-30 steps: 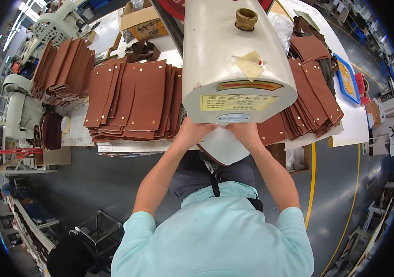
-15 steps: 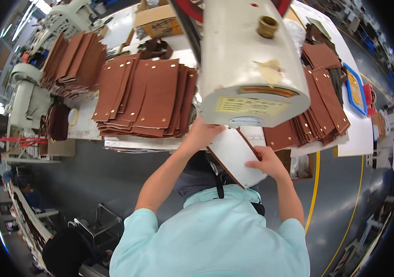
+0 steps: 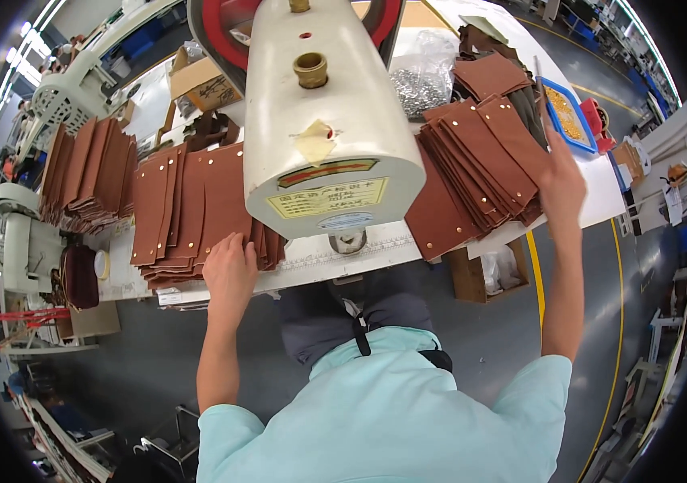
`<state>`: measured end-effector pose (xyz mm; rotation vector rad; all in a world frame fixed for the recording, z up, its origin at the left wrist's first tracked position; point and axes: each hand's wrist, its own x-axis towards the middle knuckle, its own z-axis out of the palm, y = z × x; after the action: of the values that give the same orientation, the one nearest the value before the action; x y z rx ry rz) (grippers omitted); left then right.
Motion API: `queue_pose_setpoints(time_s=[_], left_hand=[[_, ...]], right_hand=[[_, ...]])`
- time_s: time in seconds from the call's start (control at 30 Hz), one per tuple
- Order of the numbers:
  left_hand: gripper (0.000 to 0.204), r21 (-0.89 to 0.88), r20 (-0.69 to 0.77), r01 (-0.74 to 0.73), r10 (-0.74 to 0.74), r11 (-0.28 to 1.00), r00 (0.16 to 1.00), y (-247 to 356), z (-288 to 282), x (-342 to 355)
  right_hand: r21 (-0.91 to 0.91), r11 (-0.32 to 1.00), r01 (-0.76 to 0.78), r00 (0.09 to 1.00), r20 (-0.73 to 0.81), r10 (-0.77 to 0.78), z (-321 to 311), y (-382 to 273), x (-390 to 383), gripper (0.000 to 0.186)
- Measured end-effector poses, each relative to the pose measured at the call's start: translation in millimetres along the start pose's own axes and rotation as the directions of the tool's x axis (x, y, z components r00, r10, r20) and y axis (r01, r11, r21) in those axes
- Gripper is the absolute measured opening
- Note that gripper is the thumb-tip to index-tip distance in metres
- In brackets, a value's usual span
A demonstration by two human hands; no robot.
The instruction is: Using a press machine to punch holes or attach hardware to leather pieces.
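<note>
My left hand (image 3: 229,267) rests on the near edge of a stack of brown leather panels (image 3: 223,181) with brass-coloured snaps, its fingers laid on the top pieces. My right hand (image 3: 562,189) is at the far right, closed around a thin leather panel (image 3: 543,101) that shows nearly edge-on. It stands beside a second pile of brown leather panels (image 3: 480,173), also with snaps. Between the two piles is the rounded cream head of a riveting press (image 3: 331,121), which hides part of the table behind it.
A blue tray (image 3: 570,117) of small golden parts lies at the right, next to a red container (image 3: 593,121). A clear bag (image 3: 424,76) of metal bits is behind the press. Further left are another leather stack (image 3: 86,177) and a cardboard box (image 3: 203,80).
The panel held by both hands under the press has gone to the right in my right hand. My left hand has let go and moved left onto the stack. The view has shifted.
</note>
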<state>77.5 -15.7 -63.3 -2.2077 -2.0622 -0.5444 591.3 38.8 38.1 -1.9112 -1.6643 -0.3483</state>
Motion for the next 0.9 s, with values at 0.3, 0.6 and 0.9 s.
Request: queue_pose_setpoints(time_s=[0.3,0.6,0.9], left_hand=[[0.012,0.147,-0.332,0.057,-0.005,0.987,0.943,-18.0,-53.5,8.2],[0.013,-0.225,-0.421,-0.348,0.231,0.91,0.877,16.8,-225.7,-48.4],[0.042,-0.49,-0.093,-0.309,0.303,0.815,0.948,70.3,-133.7,-21.1]], right_hand=[[0.029,0.933,0.358,0.932,0.054,-0.359,86.9,-39.1,-75.1,0.031],[0.833,0.26,0.488,0.806,-0.316,-0.5,22.7,-199.1,-129.5,0.037],[0.975,0.156,-0.159,0.687,0.222,-0.692,33.8,-232.3,-161.0,0.037]])
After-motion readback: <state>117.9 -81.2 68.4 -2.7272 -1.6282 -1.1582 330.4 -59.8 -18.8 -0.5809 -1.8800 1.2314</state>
